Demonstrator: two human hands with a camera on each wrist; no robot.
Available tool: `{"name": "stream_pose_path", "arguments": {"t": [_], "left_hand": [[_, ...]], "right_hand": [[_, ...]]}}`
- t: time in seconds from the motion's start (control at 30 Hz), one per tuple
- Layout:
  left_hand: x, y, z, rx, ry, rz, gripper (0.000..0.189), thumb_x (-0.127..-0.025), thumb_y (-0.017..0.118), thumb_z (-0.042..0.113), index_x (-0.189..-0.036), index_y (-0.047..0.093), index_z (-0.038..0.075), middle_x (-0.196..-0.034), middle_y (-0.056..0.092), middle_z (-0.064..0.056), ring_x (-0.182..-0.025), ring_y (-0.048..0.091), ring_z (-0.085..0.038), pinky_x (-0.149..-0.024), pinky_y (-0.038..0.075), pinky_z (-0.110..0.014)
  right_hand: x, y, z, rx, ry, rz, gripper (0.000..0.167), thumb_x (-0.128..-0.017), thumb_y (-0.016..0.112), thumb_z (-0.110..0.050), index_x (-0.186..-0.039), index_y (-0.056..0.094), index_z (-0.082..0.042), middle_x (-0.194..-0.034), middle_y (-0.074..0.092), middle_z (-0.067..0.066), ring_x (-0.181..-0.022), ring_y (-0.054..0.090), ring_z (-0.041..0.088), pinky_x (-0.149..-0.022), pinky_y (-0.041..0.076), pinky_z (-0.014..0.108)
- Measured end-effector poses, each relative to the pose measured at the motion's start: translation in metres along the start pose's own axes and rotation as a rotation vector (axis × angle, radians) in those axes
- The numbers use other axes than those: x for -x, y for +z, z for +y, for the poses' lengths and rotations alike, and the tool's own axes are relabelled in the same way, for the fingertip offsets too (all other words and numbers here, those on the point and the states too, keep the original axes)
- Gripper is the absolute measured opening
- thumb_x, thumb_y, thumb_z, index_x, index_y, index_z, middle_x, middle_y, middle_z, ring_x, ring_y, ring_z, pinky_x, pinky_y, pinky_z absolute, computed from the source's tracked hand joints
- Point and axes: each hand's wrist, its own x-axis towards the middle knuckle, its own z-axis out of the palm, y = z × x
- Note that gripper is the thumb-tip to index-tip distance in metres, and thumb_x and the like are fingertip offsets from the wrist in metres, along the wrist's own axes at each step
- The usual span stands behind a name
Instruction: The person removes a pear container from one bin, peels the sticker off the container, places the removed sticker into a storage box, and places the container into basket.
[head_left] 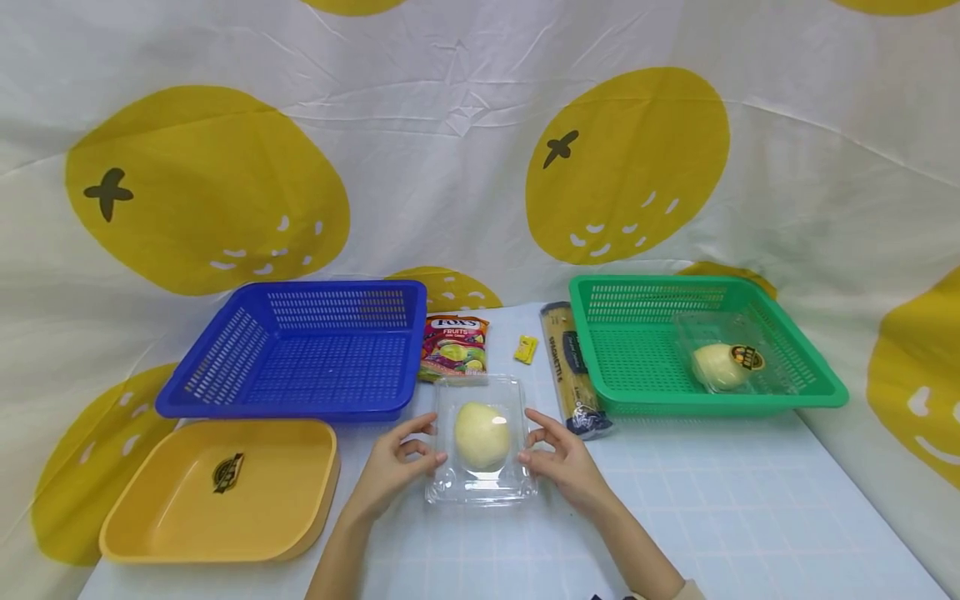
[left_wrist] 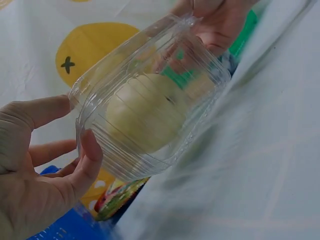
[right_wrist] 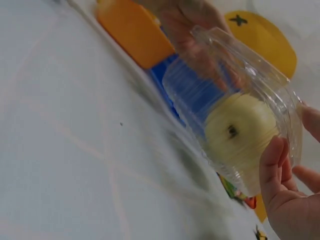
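Note:
A clear plastic clamshell box [head_left: 482,493], its lid closed, is held slightly off the table. Inside lies one pale yellow round fruit [head_left: 482,437], like an Asian pear or apple; the right wrist view shows a dark hollow in the fruit [right_wrist: 242,122]. My left hand [head_left: 393,467] pinches the left edge of the box, thumb on one side and fingers on the other. The opposite edge is pinched in the same way by my right hand [head_left: 566,468]. In the left wrist view the box [left_wrist: 107,90] looks tilted, with ridged walls.
Blue basket [head_left: 330,358] stands back left, an orange tray [head_left: 225,533] with a dark sticker [head_left: 228,473] before it. Behind the box lie a candy bag [head_left: 454,346], a small yellow packet [head_left: 526,349] and spaghetti [head_left: 566,367]. Back right, a green basket [head_left: 630,358] holds another boxed fruit [head_left: 718,367].

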Motion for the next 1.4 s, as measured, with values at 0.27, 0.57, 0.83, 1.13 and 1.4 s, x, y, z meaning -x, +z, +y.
{"name": "stream_pose_path", "arguments": {"t": [0.27, 0.57, 0.83, 1.13, 1.4], "left_hand": [[0.005, -0.007, 0.023, -0.020, 0.079, -0.026, 0.062, -0.078, 0.070, -0.004, -0.133, 0.042, -0.013, -0.115, 0.044, -0.031, -0.069, 0.058, -0.008, -0.062, 0.055, -0.027], [0.003, -0.021, 0.051, -0.042, 0.130, -0.013, 0.058, -0.080, 0.067, -0.007, -0.132, 0.043, -0.012, -0.114, 0.046, -0.022, -0.068, 0.058, -0.007, -0.062, 0.054, -0.025], [0.000, -0.035, 0.072, -0.114, 0.121, 0.056, 0.053, -0.083, 0.066, -0.003, -0.131, 0.047, -0.010, -0.113, 0.052, -0.013, -0.072, 0.060, -0.007, -0.065, 0.053, -0.021], [-0.005, -0.054, 0.091, -0.251, 0.120, 0.143, 0.048, -0.088, 0.064, 0.007, -0.132, 0.049, -0.005, -0.122, 0.055, -0.020, -0.088, 0.056, -0.006, -0.074, 0.050, -0.015], [-0.011, -0.073, 0.099, -0.192, 0.124, 0.210, 0.049, -0.091, 0.062, 0.010, -0.133, 0.046, -0.008, -0.116, 0.057, 0.001, -0.094, 0.052, -0.006, -0.082, 0.047, -0.011]], "right_hand": [[0.000, 0.008, -0.018, -0.051, -0.029, -0.024, 0.071, -0.084, 0.064, 0.002, -0.143, 0.026, 0.007, -0.098, 0.048, 0.009, -0.068, 0.058, 0.008, -0.060, 0.050, 0.019], [-0.013, 0.020, -0.044, -0.028, -0.019, -0.044, 0.068, -0.085, 0.064, -0.001, -0.143, 0.029, 0.003, -0.099, 0.049, 0.009, -0.071, 0.058, 0.008, -0.063, 0.050, 0.019], [-0.033, 0.028, -0.064, -0.061, -0.043, -0.102, 0.066, -0.086, 0.060, 0.001, -0.144, 0.028, 0.002, -0.101, 0.047, 0.011, -0.074, 0.059, 0.011, -0.067, 0.052, 0.022], [-0.060, 0.043, -0.079, -0.065, -0.056, -0.155, 0.067, -0.087, 0.060, 0.000, -0.146, 0.027, -0.002, -0.101, 0.050, 0.011, -0.073, 0.059, 0.013, -0.070, 0.054, 0.026], [-0.092, 0.063, -0.088, -0.106, -0.044, -0.155, 0.067, -0.086, 0.060, 0.002, -0.146, 0.031, -0.006, -0.100, 0.053, 0.009, -0.077, 0.060, 0.014, -0.073, 0.054, 0.028]]}}
